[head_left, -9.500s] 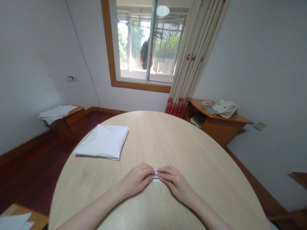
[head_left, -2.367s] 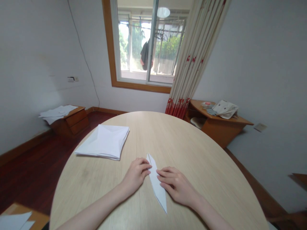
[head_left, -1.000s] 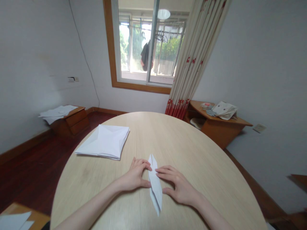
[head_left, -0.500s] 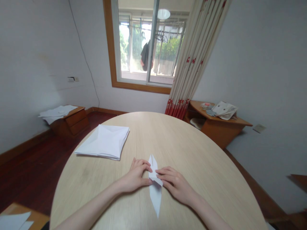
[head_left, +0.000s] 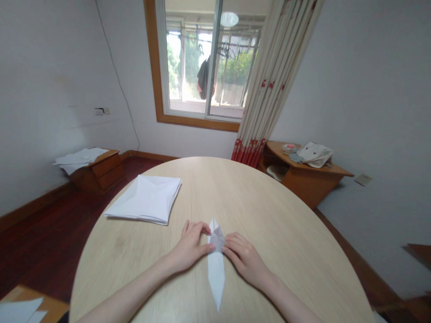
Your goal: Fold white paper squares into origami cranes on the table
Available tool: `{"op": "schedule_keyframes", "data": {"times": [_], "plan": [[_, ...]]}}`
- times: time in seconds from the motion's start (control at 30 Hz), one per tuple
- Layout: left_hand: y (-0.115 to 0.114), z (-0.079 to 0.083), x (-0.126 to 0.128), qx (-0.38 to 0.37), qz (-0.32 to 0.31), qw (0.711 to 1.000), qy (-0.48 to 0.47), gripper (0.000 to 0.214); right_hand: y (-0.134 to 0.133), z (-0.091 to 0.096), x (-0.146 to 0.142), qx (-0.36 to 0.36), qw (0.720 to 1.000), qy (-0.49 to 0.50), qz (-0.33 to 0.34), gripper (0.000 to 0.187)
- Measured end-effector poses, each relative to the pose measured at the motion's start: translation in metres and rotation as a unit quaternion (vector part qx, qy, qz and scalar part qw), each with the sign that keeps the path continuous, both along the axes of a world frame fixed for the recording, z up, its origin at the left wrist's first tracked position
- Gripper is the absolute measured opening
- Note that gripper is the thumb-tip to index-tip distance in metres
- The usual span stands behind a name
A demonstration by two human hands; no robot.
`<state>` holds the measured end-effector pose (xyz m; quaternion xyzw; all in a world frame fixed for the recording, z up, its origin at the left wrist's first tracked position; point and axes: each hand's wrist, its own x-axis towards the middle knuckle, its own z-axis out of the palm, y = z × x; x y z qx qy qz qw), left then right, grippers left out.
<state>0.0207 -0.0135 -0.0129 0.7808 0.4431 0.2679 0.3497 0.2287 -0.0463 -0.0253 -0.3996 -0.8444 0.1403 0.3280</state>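
Note:
A long, narrow piece of folded white paper [head_left: 216, 273] lies on the round table, pointed at its near end and split into two points at its far end. Across its middle a raised flap [head_left: 218, 238] looks greyer than the rest. My left hand [head_left: 191, 244] grips the left edge, thumb on the paper near the flap's base and index finger curled at the flap's far side. At the right edge, my right hand [head_left: 244, 255] has its fingers close together, with thumb and fingertips on the flap's side.
A stack of white paper sheets [head_left: 144, 199] rests toward the left edge of the round wooden table [head_left: 256, 197]. Beyond the table stand a low cabinet [head_left: 104, 170] with papers on top and a corner desk [head_left: 303, 177] holding a cloth bag [head_left: 314, 154]. A curtain [head_left: 266, 85] hangs by the window.
The flap has swung up and away toward the far end, showing its greyer face. More of the near point is uncovered. Both hands have shifted only slightly.

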Motion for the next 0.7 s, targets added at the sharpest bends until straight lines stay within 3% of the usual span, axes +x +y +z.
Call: {"op": "schedule_keyframes", "data": {"times": [0.3,0.4,0.53,0.7], "plan": [[-0.002,-0.012,0.009,0.042,0.043,0.998,0.013,0.024,0.0,-0.004,-0.001,-0.025,0.999,-0.009,-0.033,0.014],[-0.002,-0.016,0.01,0.048,0.049,0.997,0.022,0.031,0.001,-0.008,0.001,-0.029,0.998,-0.005,-0.06,0.023],[-0.001,-0.02,0.01,0.066,0.055,0.996,0.026,0.047,0.001,-0.012,0.003,0.004,0.997,-0.006,-0.077,0.047],[0.0,-0.026,0.008,0.127,0.082,0.988,0.023,0.062,-0.001,-0.008,0.003,0.068,0.996,-0.049,-0.044,0.033]]}}
